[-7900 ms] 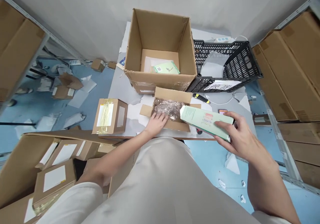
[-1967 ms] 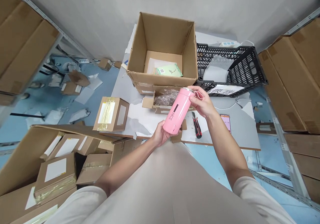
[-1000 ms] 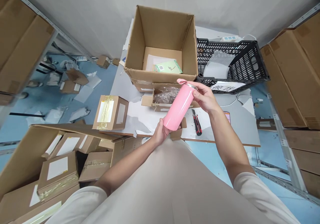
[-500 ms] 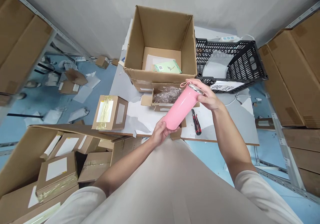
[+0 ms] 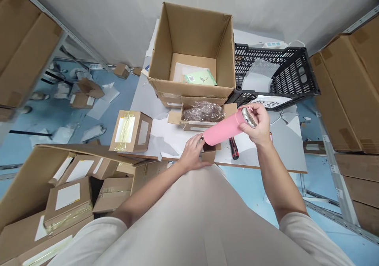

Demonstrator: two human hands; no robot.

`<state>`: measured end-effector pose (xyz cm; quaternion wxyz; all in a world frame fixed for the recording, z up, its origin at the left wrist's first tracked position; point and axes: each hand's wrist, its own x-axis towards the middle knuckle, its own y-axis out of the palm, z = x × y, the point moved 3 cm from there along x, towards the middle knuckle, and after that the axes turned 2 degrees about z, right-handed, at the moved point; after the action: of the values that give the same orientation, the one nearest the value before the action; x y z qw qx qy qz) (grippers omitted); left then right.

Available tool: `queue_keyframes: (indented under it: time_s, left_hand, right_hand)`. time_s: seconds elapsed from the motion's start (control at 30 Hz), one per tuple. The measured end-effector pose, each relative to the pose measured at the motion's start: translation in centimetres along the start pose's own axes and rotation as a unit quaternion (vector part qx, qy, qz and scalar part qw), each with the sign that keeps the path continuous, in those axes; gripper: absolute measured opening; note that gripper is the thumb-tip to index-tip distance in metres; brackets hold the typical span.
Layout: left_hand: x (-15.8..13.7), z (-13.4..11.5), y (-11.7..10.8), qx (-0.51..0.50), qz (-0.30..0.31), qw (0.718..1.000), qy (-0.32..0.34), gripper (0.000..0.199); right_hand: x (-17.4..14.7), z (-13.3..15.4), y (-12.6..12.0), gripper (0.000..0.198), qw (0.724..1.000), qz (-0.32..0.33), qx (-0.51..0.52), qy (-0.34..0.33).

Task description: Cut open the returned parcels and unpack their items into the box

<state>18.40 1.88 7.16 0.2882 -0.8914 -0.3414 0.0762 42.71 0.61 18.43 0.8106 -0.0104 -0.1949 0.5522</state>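
Observation:
A pink bottle with a shiny silver lid lies nearly level above the table, tilted up towards the right. My right hand is wrapped round its lid end, where a pink strap loop shows in part. Beside the bottle's base is my left hand, thumb and fingers apart; it is over a small brown carton at the table edge, partly hidden, and I cannot tell if it touches it. Just behind the bottle stands an open small box with clear plastic wrap inside. A red and black utility knife lies below the bottle.
A large open carton holding a green packet stands at the back, beside a black plastic crate. A taped box sits at the table's left. Lower left, a big carton holds several boxes. Shelving flanks both sides.
The bottle has swung flatter and moved right, its lid now facing me more. My left hand has let go of its base and opened beside it; my right hand keeps its hold.

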Motion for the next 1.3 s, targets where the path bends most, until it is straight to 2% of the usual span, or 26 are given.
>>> queue_keyframes:
  time_s: [0.1,0.2,0.4,0.5,0.63,0.73,0.83,1.0,1.2,1.3]
  left_hand:
    - [0.5,0.7,0.8,0.019,0.007,1.0,0.017,0.075]
    - [0.6,1.9,1.1,-0.017,-0.006,1.0,0.0,0.054]
    - [-0.1,4.2,1.4,-0.036,-0.06,0.997,-0.043,0.062]
    - [-0.2,4.8,1.7,-0.039,-0.084,0.994,-0.06,0.068]
    - [-0.1,4.6,2.2,-0.045,-0.086,0.993,-0.062,0.073]
    - [0.0,4.3,2.4,-0.049,-0.093,0.992,-0.065,0.069]
    - [-0.1,4.6,2.2,-0.063,-0.109,0.989,-0.075,0.066]
    - [-0.1,5.8,1.7,-0.106,-0.101,0.987,-0.069,0.061]
    - [-0.2,6.5,1.6,-0.143,-0.096,0.984,-0.053,0.055]
    - [-0.4,6.5,1.9,-0.163,-0.085,0.982,-0.05,0.058]
  right_hand:
    - [-2.4,-0.2,-0.3,0.06,0.999,-0.03,-0.037,-0.011]
    - [-4.7,-0.6,0.5,0.061,0.995,-0.056,-0.081,-0.011]
    - [-8.1,-1.7,3.1,0.057,0.988,-0.103,-0.109,0.032]
    - [-9.0,-1.7,3.6,0.061,0.977,-0.107,-0.18,0.033]
    - [-9.3,-0.9,5.0,0.064,0.951,-0.045,-0.305,0.012]
    - [-9.2,-1.0,7.2,0.06,0.916,0.037,-0.397,0.051]
    - [-9.2,-2.1,9.4,0.058,0.871,0.097,-0.472,0.098]
    - [-9.5,-4.5,11.9,0.058,0.823,0.198,-0.523,0.101]
    - [-10.3,-6.0,12.7,0.068,0.82,0.247,-0.509,0.087]
    - [-11.0,-6.1,12.6,0.073,0.82,0.262,-0.499,0.098]
